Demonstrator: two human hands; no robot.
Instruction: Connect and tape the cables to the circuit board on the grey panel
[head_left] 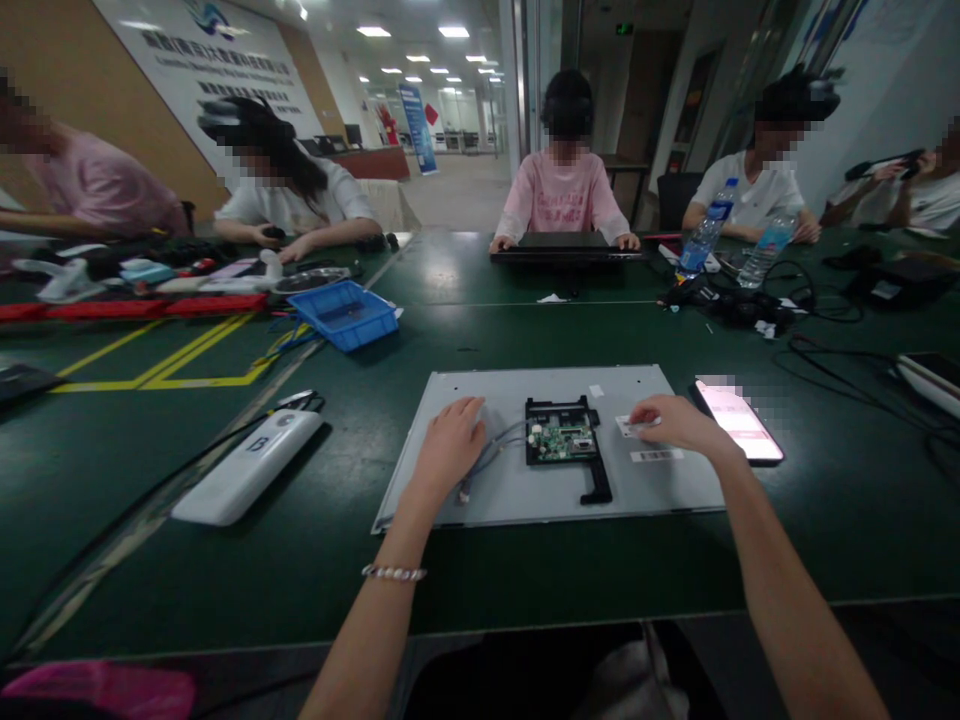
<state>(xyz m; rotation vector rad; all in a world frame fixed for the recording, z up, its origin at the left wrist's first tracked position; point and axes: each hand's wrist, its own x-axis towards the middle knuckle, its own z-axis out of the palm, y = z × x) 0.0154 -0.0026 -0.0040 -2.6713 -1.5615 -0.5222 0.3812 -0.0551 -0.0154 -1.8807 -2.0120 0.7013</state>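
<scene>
A flat grey display panel (480, 510) lies face down or back up on the green table. At its middle sits a black plastic bracket (598, 480) holding a green circuit board (562, 440). Thin grey cables (491, 455) run from the board toward the left. My left hand (454, 435) rests over the panel's left part, fingers stretched out, beside the cables and holding nothing visible. On the right part, my right hand (679, 420) pinches at a small white label (624, 428); whether the label is still stuck down is unclear. A barcode sticker (656, 456) shows just below that hand.
A lit phone (739, 420) lies right of the panel. To the left are a white power bank (251, 465) with a cable and a blue tray (345, 315). Bottles (705, 235) and black cables stand farther right. Several people sit across the table, one at a dark screen (566, 250).
</scene>
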